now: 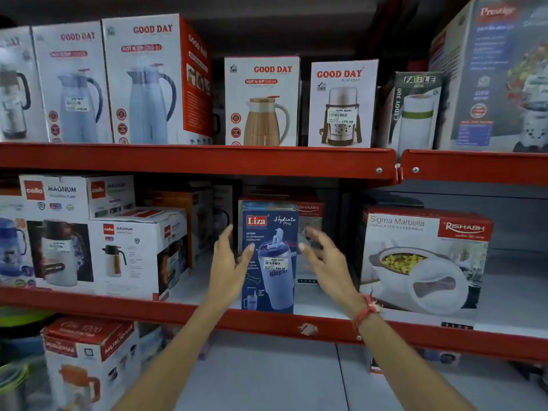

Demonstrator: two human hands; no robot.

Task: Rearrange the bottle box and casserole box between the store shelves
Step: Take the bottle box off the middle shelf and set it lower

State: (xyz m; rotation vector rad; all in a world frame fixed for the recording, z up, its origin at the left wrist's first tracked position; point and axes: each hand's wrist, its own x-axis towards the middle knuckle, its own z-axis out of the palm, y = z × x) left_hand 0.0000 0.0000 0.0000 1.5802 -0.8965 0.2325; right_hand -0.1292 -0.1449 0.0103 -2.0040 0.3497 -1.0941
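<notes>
While open hands (229,262) flank it, bottle box (271,232) reads "Liza".

Open gaps lying either side of bottle box (269,256); casserole box (424,262) blocking right, Magnum box (136,253) crowding left.

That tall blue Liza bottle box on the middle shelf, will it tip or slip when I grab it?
The Liza bottle box stands tall and narrow, so a one-sided push would probably tip it. Its printed card looks glossy, perhaps slippery; squeezing from both sides with left hand and right hand should steady it.

Blue bottle box (268,256), red shelves (195,160)
</notes>
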